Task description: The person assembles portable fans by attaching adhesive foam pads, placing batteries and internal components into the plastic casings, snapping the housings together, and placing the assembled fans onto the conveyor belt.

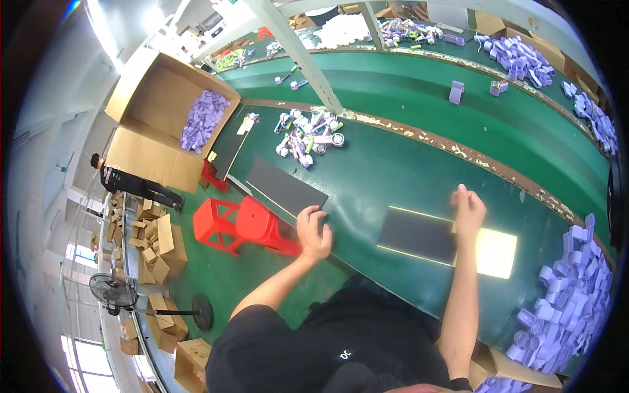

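My left hand point(314, 233) is at the near end of a long dark board point(286, 186), its fingers curved and the thumb apart, with nothing visible between them. My right hand point(469, 211) is over the green table, with its fingers drawn together; whatever they may hold is hidden. Below it lies a dark rectangular sheet point(417, 236) with thin yellow edges. A bright yellow panel point(496, 253) adjoins that sheet on the right, and my right forearm crosses the join. At the far right is a big heap of light-purple plastic parts point(557, 301).
Small purple-and-white assembled devices point(306, 136) lie in a pile beyond the dark board. A green conveyor point(406, 92) runs behind, past a metal post point(298, 56). At left are a carton point(154, 98) of purple parts, red stools point(252, 223), a floor fan point(114, 293) and a distant person point(131, 182).
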Demonstrator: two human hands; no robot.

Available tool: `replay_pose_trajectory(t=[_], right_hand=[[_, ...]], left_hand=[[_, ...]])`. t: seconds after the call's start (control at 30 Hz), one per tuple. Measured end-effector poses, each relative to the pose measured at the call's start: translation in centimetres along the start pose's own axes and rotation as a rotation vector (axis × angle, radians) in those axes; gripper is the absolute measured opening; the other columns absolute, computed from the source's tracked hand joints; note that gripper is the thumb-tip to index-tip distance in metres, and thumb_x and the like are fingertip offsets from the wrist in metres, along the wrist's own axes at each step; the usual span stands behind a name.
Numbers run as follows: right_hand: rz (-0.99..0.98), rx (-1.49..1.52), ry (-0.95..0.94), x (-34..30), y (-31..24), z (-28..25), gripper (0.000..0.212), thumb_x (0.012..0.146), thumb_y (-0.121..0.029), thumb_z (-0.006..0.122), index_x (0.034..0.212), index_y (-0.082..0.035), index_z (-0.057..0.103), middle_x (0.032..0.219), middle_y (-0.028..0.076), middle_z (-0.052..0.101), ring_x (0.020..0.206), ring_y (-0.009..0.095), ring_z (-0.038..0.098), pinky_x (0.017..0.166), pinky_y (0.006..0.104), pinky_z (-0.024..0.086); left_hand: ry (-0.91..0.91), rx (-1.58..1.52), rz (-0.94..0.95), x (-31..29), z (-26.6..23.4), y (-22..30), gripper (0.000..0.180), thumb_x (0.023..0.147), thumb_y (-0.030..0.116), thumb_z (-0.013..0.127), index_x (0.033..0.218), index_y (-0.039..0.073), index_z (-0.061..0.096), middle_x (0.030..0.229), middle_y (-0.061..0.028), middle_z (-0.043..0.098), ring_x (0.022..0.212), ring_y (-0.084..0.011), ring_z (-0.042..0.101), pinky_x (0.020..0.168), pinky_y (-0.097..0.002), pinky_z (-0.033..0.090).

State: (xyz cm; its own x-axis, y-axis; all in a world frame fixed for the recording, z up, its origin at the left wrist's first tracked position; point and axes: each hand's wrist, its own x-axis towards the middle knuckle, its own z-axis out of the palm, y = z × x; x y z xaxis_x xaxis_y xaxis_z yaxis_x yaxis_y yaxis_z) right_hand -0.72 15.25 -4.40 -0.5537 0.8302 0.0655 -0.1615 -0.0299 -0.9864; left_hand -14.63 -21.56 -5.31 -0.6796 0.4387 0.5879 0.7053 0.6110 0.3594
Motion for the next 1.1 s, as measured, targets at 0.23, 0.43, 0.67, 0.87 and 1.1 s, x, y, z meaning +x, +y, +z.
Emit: replay_pose_trajectory(t=[0.23, 0.43, 0.67, 0.87, 1.1], right_hand=[[-0.042, -0.064, -0.072, 0.0, 0.4, -0.2, 0.044, 0.105, -0.032, 0.066, 0.079, 0.003, 0.068, 0.076, 0.004, 0.067, 0.07, 0.01, 0.059, 0.065, 0.0262, 0.049], [-0.099, -0.141, -0.082, -0.2, -0.2, 0.0, 0.041, 0.104, -0.031, 0.066, 0.078, 0.002, 0.067, 0.075, 0.005, 0.067, 0.068, 0.01, 0.058, 0.064, 0.0274, 0.048], [-0.107, -0.173, -0.068, -0.2, -0.3, -0.2, 0.044, 0.105, -0.032, 0.063, 0.078, 0.003, 0.067, 0.074, 0.006, 0.068, 0.066, 0.011, 0.059, 0.062, 0.0286, 0.048], [-0.144, -0.188, -0.094, -0.5, -0.1, 0.0, 0.044, 0.105, -0.031, 0.061, 0.078, 0.003, 0.068, 0.073, 0.007, 0.067, 0.065, 0.012, 0.06, 0.062, 0.0295, 0.049], [-0.145, -0.2, -0.08, -0.6, 0.0, 0.2, 0.044, 0.106, -0.032, 0.061, 0.079, 0.003, 0.068, 0.072, 0.007, 0.067, 0.065, 0.012, 0.059, 0.062, 0.0293, 0.048]], left_hand=[[0.009, 0.011, -0.001, -0.2, 0.2, 0.2, 0.035, 0.079, 0.009, 0.063, 0.113, 0.004, 0.062, 0.127, -0.0187, 0.057, 0.12, -0.039, 0.053, 0.104, -0.0486, 0.041], [0.021, 0.008, -0.001, -0.1, 0.0, 0.0, 0.035, 0.078, 0.011, 0.064, 0.113, 0.006, 0.062, 0.127, -0.0188, 0.057, 0.121, -0.0401, 0.052, 0.102, -0.0487, 0.042], [0.023, 0.008, 0.019, -0.3, 0.2, 0.1, 0.037, 0.078, 0.011, 0.064, 0.113, 0.005, 0.061, 0.126, -0.0197, 0.057, 0.119, -0.0408, 0.053, 0.101, -0.0492, 0.042], [0.042, 0.0, 0.01, -0.8, -0.3, 0.0, 0.036, 0.076, 0.012, 0.064, 0.112, 0.005, 0.062, 0.125, -0.0197, 0.058, 0.119, -0.0405, 0.054, 0.101, -0.0487, 0.043], [0.049, -0.017, -0.002, -0.6, -0.3, -0.1, 0.035, 0.076, 0.011, 0.064, 0.111, 0.006, 0.063, 0.124, -0.0181, 0.058, 0.119, -0.0397, 0.054, 0.1, -0.0486, 0.044]])
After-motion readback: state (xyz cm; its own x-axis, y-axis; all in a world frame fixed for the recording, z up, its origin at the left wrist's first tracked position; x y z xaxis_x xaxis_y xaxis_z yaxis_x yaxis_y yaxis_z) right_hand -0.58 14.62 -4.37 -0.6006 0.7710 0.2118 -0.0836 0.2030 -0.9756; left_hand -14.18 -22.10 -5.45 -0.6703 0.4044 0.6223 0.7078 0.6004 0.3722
